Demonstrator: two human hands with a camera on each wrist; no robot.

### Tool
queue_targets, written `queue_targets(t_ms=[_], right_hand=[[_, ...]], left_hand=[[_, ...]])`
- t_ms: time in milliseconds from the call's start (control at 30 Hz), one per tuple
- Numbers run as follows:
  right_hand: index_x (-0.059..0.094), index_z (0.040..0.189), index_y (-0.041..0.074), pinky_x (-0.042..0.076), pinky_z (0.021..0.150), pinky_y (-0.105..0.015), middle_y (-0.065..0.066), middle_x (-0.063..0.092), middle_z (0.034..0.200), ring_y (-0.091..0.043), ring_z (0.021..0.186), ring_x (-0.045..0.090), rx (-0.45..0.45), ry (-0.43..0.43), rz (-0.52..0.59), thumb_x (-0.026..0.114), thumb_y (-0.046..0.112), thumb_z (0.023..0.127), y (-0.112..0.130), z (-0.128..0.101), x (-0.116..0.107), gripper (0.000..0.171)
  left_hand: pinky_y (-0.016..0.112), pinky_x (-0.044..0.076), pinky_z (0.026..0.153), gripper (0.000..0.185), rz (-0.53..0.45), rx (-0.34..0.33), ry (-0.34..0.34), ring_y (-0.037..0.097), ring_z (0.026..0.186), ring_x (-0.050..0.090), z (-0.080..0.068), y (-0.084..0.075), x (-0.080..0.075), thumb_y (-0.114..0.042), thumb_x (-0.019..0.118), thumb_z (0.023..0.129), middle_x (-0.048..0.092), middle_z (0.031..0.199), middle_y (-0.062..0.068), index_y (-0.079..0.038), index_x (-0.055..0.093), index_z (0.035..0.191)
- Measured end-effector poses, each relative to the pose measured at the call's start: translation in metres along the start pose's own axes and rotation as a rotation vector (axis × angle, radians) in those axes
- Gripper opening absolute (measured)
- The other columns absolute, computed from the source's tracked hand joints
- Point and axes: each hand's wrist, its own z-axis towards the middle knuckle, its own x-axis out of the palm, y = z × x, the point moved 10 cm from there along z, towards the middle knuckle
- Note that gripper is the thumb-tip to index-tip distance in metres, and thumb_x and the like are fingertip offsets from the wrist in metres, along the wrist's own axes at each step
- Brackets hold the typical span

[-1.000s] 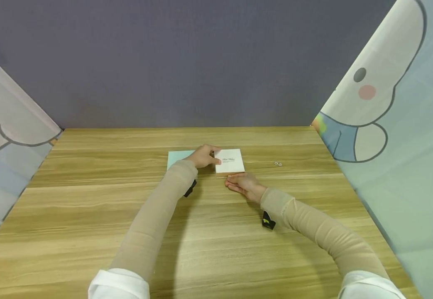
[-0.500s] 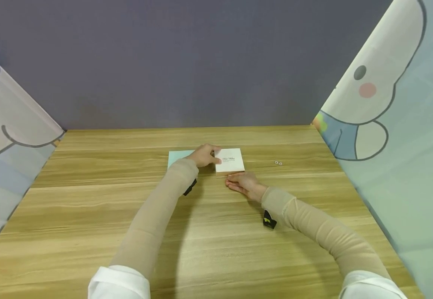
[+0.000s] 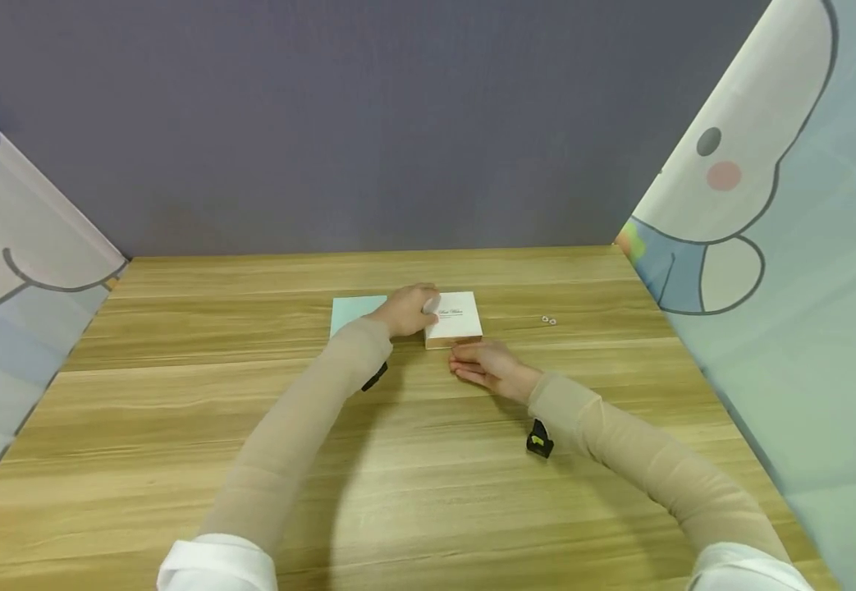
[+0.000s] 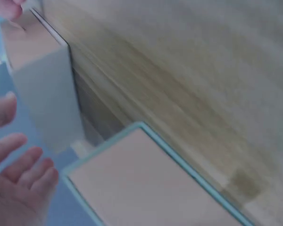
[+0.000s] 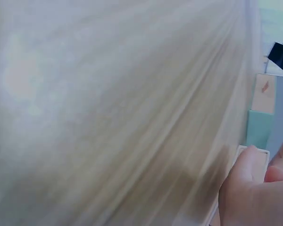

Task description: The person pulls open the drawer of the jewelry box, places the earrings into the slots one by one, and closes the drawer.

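Observation:
A white box [image 3: 453,316] with dark lettering on top and a tan front lies near the table's middle. Above its left edge is my left hand [image 3: 405,310], the thumb over the top and the fingertips by the rear corner. Seen from the left wrist, these fingers [image 4: 26,167] are spread and loosely bent, with nothing visible between them. My right hand [image 3: 492,365] lies low at the box's front, fingers nearly straight, tips at the tan face. Whether they touch it is hard to tell. A light teal box [image 3: 354,310], partly hidden by my left hand, stands to the left.
Two tiny whitish pieces [image 3: 549,320] lie to the right of the white box. The wood-grain table [image 3: 428,492] ends at a dark grey panel [image 3: 368,131] at the back. Printed cloth [image 3: 804,369] hangs at the right side, with similar cloth at the left.
My right hand has shifted slightly right and back from the box front. The left hand stays by the white box with little movement, and both boxes keep their places.

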Motion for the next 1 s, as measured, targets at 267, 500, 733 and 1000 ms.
queue_targets(t_ms=[267,500,733,1000], right_hand=[[0.047,0.129,-0.007,0.049,0.093,-0.028,-0.02,0.055,0.124,-0.014,0.093,0.064,-0.043,0.034,-0.105,0.052,0.006,0.092,0.004,-0.018,0.001,0.039],[0.045,0.128,-0.009,0.049,0.093,-0.03,-0.023,0.052,0.127,-0.014,0.094,0.063,-0.051,0.131,-0.159,0.054,0.004,0.09,0.0,-0.024,0.019,0.041],[0.047,0.127,-0.01,0.048,0.094,-0.033,-0.025,0.055,0.123,-0.021,0.102,0.062,-0.067,0.304,-0.306,0.054,0.005,0.091,-0.008,-0.025,0.054,0.04],[0.048,0.127,-0.005,0.048,0.094,-0.029,-0.019,0.058,0.122,-0.018,0.104,0.061,-0.054,0.291,-0.285,0.055,0.008,0.091,-0.011,-0.003,0.082,0.039]], left_hand=[[0.043,0.036,0.106,0.044,-0.066,0.024,-0.147,0.027,0.117,0.051,-0.037,-0.015,-0.012,-0.019,0.058,0.09,0.044,0.138,0.016,-0.003,0.05,0.13],[0.048,0.038,0.103,0.044,-0.18,0.044,-0.217,0.034,0.124,0.045,-0.083,-0.009,-0.024,-0.022,0.059,0.089,0.047,0.135,0.015,-0.006,0.052,0.129],[0.043,0.041,0.102,0.036,-0.368,0.123,-0.274,0.03,0.12,0.047,-0.122,0.024,-0.036,-0.012,0.058,0.09,0.052,0.126,0.013,-0.003,0.055,0.124],[0.048,0.038,0.103,0.034,-0.408,0.087,-0.322,0.033,0.121,0.046,-0.134,0.071,-0.056,-0.011,0.057,0.091,0.052,0.128,0.015,0.0,0.055,0.123]])
